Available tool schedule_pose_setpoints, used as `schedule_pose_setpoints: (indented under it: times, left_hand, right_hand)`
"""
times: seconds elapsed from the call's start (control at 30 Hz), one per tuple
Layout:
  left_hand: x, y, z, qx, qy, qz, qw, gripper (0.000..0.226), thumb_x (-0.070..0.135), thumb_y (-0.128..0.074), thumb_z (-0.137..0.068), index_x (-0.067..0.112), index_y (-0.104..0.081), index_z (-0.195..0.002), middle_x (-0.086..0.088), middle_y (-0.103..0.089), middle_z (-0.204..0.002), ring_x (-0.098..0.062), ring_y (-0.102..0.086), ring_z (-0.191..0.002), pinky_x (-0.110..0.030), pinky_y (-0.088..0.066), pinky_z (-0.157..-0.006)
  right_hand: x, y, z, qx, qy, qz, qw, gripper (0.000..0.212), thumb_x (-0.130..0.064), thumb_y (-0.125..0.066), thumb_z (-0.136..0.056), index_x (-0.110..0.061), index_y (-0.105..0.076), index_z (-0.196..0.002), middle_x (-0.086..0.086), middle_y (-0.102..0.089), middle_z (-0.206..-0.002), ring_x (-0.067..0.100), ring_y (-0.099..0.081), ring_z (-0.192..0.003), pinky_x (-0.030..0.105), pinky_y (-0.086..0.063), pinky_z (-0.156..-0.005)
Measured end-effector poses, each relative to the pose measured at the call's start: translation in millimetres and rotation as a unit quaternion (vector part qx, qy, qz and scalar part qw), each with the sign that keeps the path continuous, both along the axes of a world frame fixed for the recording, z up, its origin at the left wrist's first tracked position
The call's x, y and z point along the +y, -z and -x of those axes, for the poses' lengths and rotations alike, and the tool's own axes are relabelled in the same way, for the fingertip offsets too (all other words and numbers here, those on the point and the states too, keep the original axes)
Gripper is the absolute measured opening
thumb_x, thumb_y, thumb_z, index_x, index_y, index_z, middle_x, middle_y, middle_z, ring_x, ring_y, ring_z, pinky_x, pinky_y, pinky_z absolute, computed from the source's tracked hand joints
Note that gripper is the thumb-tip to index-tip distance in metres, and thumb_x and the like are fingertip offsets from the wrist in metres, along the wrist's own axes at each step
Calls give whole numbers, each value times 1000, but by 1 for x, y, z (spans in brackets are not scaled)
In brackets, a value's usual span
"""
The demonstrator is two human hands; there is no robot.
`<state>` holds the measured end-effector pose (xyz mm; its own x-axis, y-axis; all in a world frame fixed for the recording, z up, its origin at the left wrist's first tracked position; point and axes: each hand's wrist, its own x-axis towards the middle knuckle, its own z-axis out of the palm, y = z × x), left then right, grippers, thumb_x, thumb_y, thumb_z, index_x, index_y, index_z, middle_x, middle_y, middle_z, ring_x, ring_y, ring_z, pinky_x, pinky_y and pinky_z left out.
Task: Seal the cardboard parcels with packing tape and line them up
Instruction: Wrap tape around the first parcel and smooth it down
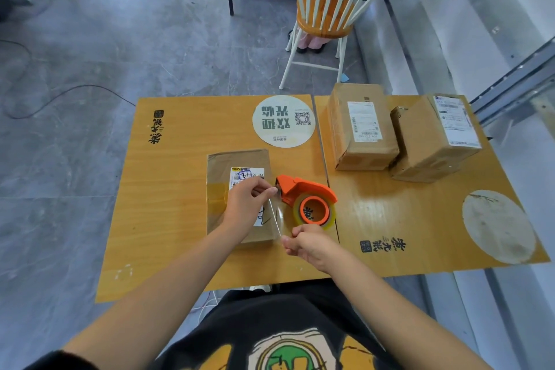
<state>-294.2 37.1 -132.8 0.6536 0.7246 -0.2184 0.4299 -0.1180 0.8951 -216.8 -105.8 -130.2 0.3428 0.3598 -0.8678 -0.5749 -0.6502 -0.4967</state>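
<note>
A flat cardboard parcel (228, 162) with a white label lies on the wooden table (168, 189) in front of me. An orange tape dispenser (303, 192) with a clear tape roll (315, 212) lies just right of it. A strip of clear tape (276, 216) stretches between my two hands. My left hand (246, 204) pinches the strip's far end over the parcel, near the dispenser's blade. My right hand (309, 242) pinches the near end at the parcel's near right corner. Two taller cardboard parcels (357, 126) (432, 141) with labels stand side by side at the back right.
A second table (405, 225) joins the first on the right. A round printed sticker (283, 120) lies at the back middle, a worn round patch (498, 225) at the right. A white chair (327, 18) with someone seated stands beyond the tables.
</note>
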Motion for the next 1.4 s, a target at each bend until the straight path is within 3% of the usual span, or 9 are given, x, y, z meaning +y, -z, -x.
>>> schedule_pose_setpoints:
  times: [0.07, 0.3, 0.43, 0.63, 0.87, 1.03, 1.17, 1.3, 1.4]
  left_hand:
    - [0, 1, -1, 1, -10, 6, 1000, 6, 18, -75, -87, 14, -71, -83, 1, -68, -77, -4, -57, -69, -14, -49, -66]
    - [0, 4, -5, 4, -44, 22, 999, 7, 16, -75, -87, 14, -71, -82, -1, -68, -79, -10, -57, -73, -21, -50, -69]
    - [1, 3, -2, -1, -27, 12, 1000, 7, 16, -75, -87, 16, -71, -81, -1, -68, -79, -10, -58, -75, -18, -50, -69]
    - [-1, 3, -1, -8, -14, -17, 1000, 7, 16, -77, -84, 17, -71, -80, 3, -67, -77, -10, -58, -73, -23, -52, -69]
    - [-4, 3, 2, -38, -9, -43, 998, 16, 15, -78, -84, 26, -68, -77, 4, -64, -75, -10, -53, -70, -28, -50, -68]
    - [-2, 13, 7, -48, -2, -94, 994, 9, 21, -77, -84, 27, -71, -80, 3, -50, -72, -12, -46, -73, -24, -41, -69]
    - [6, 13, 9, -47, 1, -111, 993, 9, 17, -73, -88, 18, -67, -81, -2, -51, -69, -9, -43, -70, -21, -36, -66]
    - [17, 17, 10, -43, 28, -114, 992, 7, 16, -75, -86, 15, -69, -84, -4, -55, -72, -14, -46, -71, -27, -41, -66]
    - [17, 16, 9, -46, 24, -92, 994, 5, 15, -76, -85, 13, -71, -84, -6, -56, -75, -14, -46, -71, -27, -42, -67]
  right_hand:
    - [-1, -6, -4, 21, 9, -17, 1000, 29, 18, -61, -84, -7, -47, -92, 19, -59, -110, 20, -65, -83, 27, -57, -73]
    - [6, -6, -7, 3, -6, 7, 1000, 43, 16, -64, -85, 1, -47, -122, 17, -62, -107, 19, -65, -82, 27, -57, -75]
    - [7, -6, -2, 22, 8, 7, 1000, 41, 15, -67, -83, 1, -46, -116, 25, -58, -123, 21, -63, -85, 25, -56, -69]
    - [5, -5, 1, 19, 7, 4, 1000, 32, 14, -67, -83, -1, -49, -104, 22, -57, -119, 20, -64, -81, 24, -56, -65]
    - [0, 11, 5, -40, -39, 16, 998, 28, -1, -76, -82, -11, -50, -87, 5, -67, -82, 15, -71, -68, 46, -51, -101]
    - [-1, 5, 5, -97, -90, 16, 991, 27, -4, -72, -87, -12, -46, -87, 6, -67, -83, 14, -67, -64, 30, -57, -80]
    - [-16, 10, 19, -160, -225, 80, 958, 27, -3, -71, -86, -14, -46, -84, 4, -59, -81, 13, -61, -64, 25, -52, -64]
    - [-34, 20, 42, -101, -186, 58, 976, 17, -3, -66, -89, -13, -52, -85, 4, -64, -77, 10, -62, -63, 18, -49, -62]
    - [-20, 18, 30, -108, -85, -2, 991, 5, -6, -55, -98, -3, -58, -94, 13, -67, -85, 17, -63, -67, 25, -57, -64]
